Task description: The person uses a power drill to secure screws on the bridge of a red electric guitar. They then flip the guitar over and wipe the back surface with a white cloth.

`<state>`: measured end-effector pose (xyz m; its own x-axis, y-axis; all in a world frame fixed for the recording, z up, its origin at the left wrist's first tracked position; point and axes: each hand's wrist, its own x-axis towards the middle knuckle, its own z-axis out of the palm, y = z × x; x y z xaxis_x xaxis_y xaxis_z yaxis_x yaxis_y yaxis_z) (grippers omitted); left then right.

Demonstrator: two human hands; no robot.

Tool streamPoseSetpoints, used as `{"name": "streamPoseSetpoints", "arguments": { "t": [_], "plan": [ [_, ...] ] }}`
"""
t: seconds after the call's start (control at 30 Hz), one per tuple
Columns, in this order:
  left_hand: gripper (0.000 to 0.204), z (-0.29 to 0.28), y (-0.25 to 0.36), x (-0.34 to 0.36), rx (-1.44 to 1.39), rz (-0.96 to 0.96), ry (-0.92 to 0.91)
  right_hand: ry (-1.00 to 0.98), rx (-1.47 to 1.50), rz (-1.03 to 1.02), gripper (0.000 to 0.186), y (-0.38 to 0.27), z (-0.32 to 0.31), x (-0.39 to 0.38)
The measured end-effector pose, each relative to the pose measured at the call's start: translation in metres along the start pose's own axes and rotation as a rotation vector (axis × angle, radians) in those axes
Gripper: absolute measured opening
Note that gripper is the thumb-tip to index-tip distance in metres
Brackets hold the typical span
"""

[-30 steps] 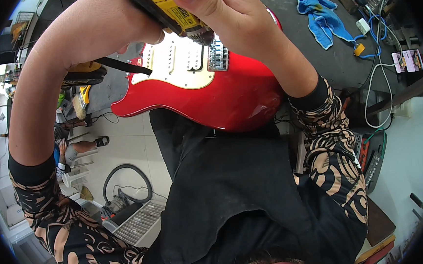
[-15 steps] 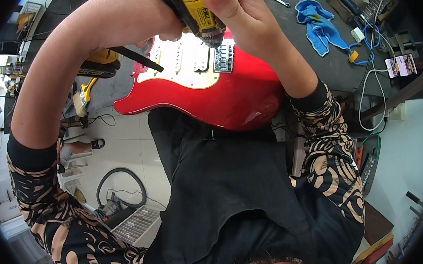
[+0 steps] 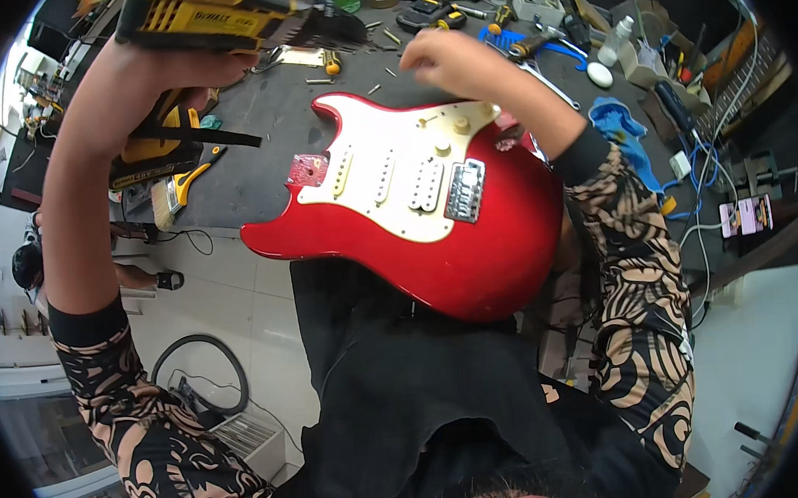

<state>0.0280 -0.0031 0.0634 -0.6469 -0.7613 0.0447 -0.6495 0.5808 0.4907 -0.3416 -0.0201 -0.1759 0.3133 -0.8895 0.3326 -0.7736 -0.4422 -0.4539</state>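
Note:
My left hand (image 3: 160, 67) is wrapped round the handle of a yellow-and-black cordless drill (image 3: 212, 21), held up at the far left above the bench. Its chuck end points right and is smeared by motion; a black strap hangs by the battery. Below and to the right lies a red electric guitar body (image 3: 502, 260) without a neck, with a cream pickguard (image 3: 406, 223), pickups, knobs and a metal bridge (image 3: 465, 192). Past the guitar's far edge hovers my right hand (image 3: 465, 64), apart from the drill, its fingers curled together. Anything between those fingertips is hidden.
The dark workbench (image 3: 255, 180) bears small metal pieces, a paintbrush (image 3: 173, 195) at left and a wrench (image 3: 550, 86). At right are a blue cloth (image 3: 620, 132), cables and a phone (image 3: 746, 215). A vacuum hose (image 3: 230, 349) lies on the floor; another person's foot shows at left.
The drill has gone from above the bridge to the upper left in my left hand. My right hand has come off the drill. The guitar now shows lower in the picture.

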Motion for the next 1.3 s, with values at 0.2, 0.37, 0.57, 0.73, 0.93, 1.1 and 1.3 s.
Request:
{"name": "streamPoseSetpoints", "arguments": {
  "t": [0.2, 0.37, 0.57, 0.73, 0.93, 1.1, 1.3],
  "plan": [
    [0.033, -0.009, -0.064, -0.042, -0.175, -0.115, 0.225, -0.212, -0.327, -0.234, 0.017, -0.012, 0.067, 0.072],
    [0.034, 0.000, -0.097, -0.048, -0.264, -0.097, 0.264, -0.325, -0.574, -0.303, 0.012, -0.011, 0.084, 0.088],
    [0.030, 0.017, -0.105, -0.048, -0.419, 0.015, 0.254, -0.146, -0.127, 0.081, 0.013, -0.054, 0.019, 0.051],
    [0.026, 0.032, -0.096, -0.058, -0.474, 0.079, 0.161, 0.073, 0.420, 0.195, 0.024, -0.086, -0.022, -0.021],
    [0.029, 0.065, -0.092, -0.065, -0.481, 0.073, 0.105, 0.304, 1.136, 0.368, 0.028, -0.128, -0.022, -0.094],
    [0.033, 0.078, -0.085, -0.078, -0.328, 0.215, 0.125, 0.388, 1.550, 0.348, 0.022, -0.138, -0.006, -0.116],
    [0.036, 0.086, -0.086, -0.083, -0.362, 0.279, 0.141, 0.382, 1.680, 0.351, 0.018, -0.147, 0.011, -0.120]
  ]
}}
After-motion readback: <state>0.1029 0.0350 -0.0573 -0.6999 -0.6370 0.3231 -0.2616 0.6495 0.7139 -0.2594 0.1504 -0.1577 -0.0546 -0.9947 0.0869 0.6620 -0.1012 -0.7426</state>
